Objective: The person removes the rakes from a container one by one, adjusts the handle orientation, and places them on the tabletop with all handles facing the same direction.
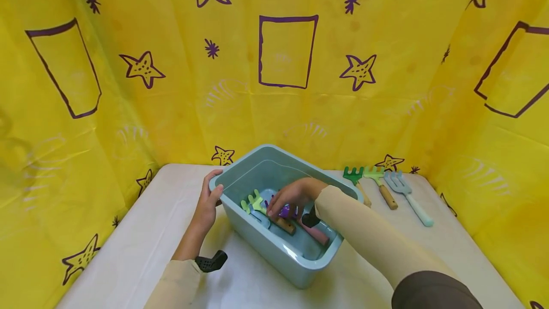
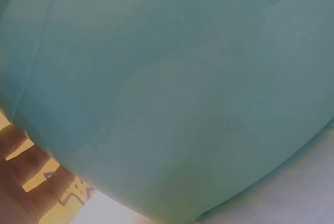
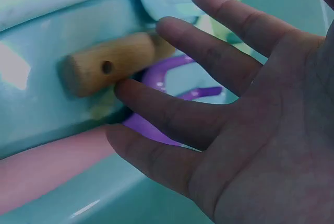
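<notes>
right hand (image 1: 286, 198) reaching down into pale blue tub (image 1: 300, 266) mid-counter, fingers straight and spread, holding nothing, fingertips on purple toy tool (image 3: 156, 130) beside wooden handle (image 3: 107, 67), left hand (image 1: 208, 200) curled over tub's left rim

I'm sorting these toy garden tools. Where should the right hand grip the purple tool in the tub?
Probably its curved purple tool shaft, from above: the tub walls block the sides, and the wooden handle and pink handle flank it.
</notes>
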Motion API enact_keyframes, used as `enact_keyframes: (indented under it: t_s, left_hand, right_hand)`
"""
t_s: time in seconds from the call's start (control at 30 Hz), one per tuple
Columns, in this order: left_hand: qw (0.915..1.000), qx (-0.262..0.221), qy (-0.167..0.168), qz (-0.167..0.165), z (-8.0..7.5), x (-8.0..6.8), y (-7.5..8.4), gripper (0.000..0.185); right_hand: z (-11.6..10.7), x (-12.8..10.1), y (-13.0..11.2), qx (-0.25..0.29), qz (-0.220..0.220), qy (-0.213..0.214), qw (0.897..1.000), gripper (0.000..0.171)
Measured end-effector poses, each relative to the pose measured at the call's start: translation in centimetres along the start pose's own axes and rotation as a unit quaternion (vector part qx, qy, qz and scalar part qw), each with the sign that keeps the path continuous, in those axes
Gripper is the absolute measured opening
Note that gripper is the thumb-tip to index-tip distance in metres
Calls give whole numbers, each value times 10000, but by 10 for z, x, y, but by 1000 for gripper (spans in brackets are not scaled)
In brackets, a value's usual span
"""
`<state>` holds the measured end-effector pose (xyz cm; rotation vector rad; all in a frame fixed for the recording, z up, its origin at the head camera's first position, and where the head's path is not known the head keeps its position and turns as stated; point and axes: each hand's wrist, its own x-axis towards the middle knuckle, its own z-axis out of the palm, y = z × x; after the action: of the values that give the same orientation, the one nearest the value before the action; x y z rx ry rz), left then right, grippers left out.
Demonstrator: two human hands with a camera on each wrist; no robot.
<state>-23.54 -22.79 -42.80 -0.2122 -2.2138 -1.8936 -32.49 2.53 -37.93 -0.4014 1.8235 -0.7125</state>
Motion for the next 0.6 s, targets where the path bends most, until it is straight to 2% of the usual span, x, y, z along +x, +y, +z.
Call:
enact_keyframes:
  t_s: [0.13,0.33,0.47,0.6]
  left_hand:
    - [9999,-73,-28,-73,0,1,0,49]
    - [9998,-120,-147,3,3,-9,25,50]
    - [9999,-71,-126,-28,5,-11,32,49]
    - [9999,-55,-87,-67,5,-11,32,49]
  right_hand:
    - [5,4,2,-32,104,-105,9999,40]
    - [8,9,3,-300,-35,-337,9990,35]
    - [5,7,1,-372,-273,-289,9985,41]
    - [1,3,-1,-451,-650,-229,9966,48]
